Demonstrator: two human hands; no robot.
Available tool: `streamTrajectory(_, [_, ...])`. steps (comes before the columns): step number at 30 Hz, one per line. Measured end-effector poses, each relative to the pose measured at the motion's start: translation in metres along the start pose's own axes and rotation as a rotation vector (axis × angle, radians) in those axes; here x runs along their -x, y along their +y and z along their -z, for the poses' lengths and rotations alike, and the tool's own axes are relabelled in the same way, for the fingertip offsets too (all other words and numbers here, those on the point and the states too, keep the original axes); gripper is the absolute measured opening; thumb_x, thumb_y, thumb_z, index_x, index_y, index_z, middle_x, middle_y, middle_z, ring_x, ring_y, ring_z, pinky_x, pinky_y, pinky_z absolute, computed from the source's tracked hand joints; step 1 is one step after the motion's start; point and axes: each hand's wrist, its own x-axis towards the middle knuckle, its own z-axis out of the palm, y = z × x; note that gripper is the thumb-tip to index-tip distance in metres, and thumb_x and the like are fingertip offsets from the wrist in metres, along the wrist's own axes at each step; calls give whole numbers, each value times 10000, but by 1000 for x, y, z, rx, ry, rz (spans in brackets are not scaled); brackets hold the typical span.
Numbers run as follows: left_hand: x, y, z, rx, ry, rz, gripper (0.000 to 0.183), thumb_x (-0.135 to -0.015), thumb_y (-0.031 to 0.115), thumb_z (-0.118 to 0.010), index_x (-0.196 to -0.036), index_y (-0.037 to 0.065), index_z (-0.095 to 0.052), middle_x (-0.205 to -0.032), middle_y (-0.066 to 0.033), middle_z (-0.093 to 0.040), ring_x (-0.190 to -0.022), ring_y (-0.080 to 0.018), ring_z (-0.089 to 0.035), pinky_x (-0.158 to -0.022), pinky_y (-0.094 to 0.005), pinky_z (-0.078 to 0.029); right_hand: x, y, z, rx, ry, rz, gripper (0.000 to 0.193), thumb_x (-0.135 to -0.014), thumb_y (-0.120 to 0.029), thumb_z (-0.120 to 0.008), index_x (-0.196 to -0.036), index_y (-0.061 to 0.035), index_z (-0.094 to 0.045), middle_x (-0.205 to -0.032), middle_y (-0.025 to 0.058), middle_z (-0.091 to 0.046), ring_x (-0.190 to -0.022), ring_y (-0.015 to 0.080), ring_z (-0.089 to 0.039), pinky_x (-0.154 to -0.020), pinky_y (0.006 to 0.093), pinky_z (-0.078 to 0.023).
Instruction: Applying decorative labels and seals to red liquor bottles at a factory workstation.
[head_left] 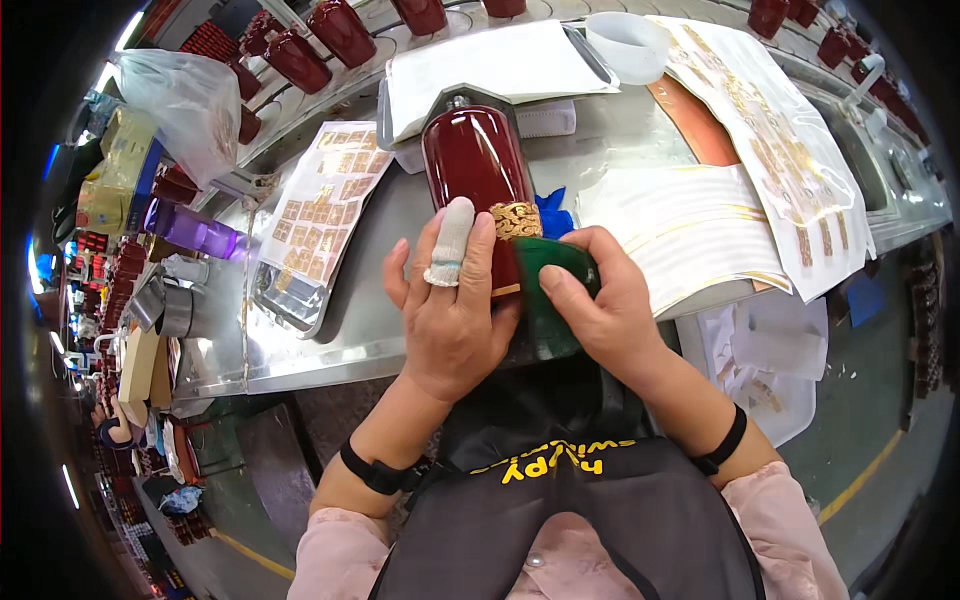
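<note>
A glossy dark red bottle (475,150) lies in front of me, its metal-tipped neck pointing away. An ornate gold decal (515,221) covers part of its lower right side. My left hand (450,310) holds the bottle near its base, fingers stretched along the glass and the thumb to the right. One finger wears a pale cloth finger sleeve (452,245). In my right hand (610,300) is a thin dark green scraper sheet (545,300), gripped between thumb and fingers. Its edge is against the bottle just below the decal. Blue cloth (555,212) shows behind it.
Left of the bottle, a metal tray (290,305) carries a sheet of gold decals (325,210). More decal sheets (770,150) and white papers (670,230) lie right, near a translucent bowl (628,48). A purple bottle (195,228) stands left; red bottles (297,60) line the conveyor behind.
</note>
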Motion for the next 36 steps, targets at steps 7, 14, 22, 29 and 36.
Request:
streamTrajectory(7, [22, -17, -15, 374, 85, 109, 761, -782, 259, -762, -1406, -5, -416, -1337, -206, -532, -1249, -390, -500, -1133, -562, -195, 1, 4, 2, 59, -41, -23, 244, -875, -171, -655, -1003, 10, -553, -809, 122, -616, -735, 181, -588, -689, 320, -484])
streamTrajectory(14, [14, -14, -18, 303, 44, 41, 771, -774, 253, -768, -1404, 2, -400, -1382, -217, -464, -1315, -392, -418, -1149, -542, -178, 3, 6, 3, 18, -18, -81, 241, -873, -174, -659, -998, 5, -555, -811, 112, -624, -734, 156, -585, -684, 309, -488])
streamTrajectory(22, [-6, -5, -6, 161, -34, -42, 785, -797, 259, -741, -1433, 10, -354, -1409, -213, -437, -1331, -372, -408, -1152, -514, -181, 1, 6, 7, 62, -21, -28, 249, -869, -176, -662, -1002, 10, -564, -811, 99, -628, -742, 145, -590, -685, 300, -489])
streamTrajectory(29, [12, -15, -13, 418, 25, 108, 880, -751, 227, -771, -1468, 28, -300, -1426, -216, -426, -1323, -387, -416, -1158, -529, -151, 1, 11, 4, 10, -90, -75, 190, -912, -153, -633, -1018, -19, -549, -842, -7, -577, -751, 47, -498, -669, 211, -440])
streamTrajectory(36, [19, -26, -19, 317, 18, 29, 931, -757, 252, -784, -1471, -25, -255, -1403, -249, -447, -1344, -411, -387, -1160, -494, -199, 2, 6, 4, -42, -86, -118, 198, -899, -154, -640, -1010, -19, -547, -856, -3, -576, -783, 47, -496, -685, 212, -437])
